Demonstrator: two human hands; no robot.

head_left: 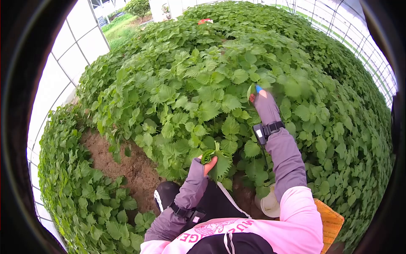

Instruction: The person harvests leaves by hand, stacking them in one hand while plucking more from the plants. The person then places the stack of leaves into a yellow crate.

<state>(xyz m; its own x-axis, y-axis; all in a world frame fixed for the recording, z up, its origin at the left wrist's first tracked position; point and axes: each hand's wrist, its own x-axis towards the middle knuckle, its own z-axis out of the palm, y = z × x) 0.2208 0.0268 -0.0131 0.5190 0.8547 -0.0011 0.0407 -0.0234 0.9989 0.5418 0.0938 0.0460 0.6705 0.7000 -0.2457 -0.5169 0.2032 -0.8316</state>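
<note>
My left hand (208, 165) is closed around a small stack of green, saw-edged perilla leaves (221, 165). Their pale stems point up, and the stack is held low, above my knees. Farther out to the right, my right hand (259, 95) reaches into the tops of the perilla plants (207, 108). A single perilla leaf (250, 91), seen nearly edge-on, is at its curled fingers, which look closed on it. Something blue (258, 88) covers a fingertip of this hand. Leaves partly hide the right fingers.
Dense perilla plants surround me on the left, front and right. Bare brown soil (122, 163) shows at the left. A pale round container (270, 205) stands beside my right leg, near an orange panel (330, 220). A red and white object (205, 21) lies among the far plants.
</note>
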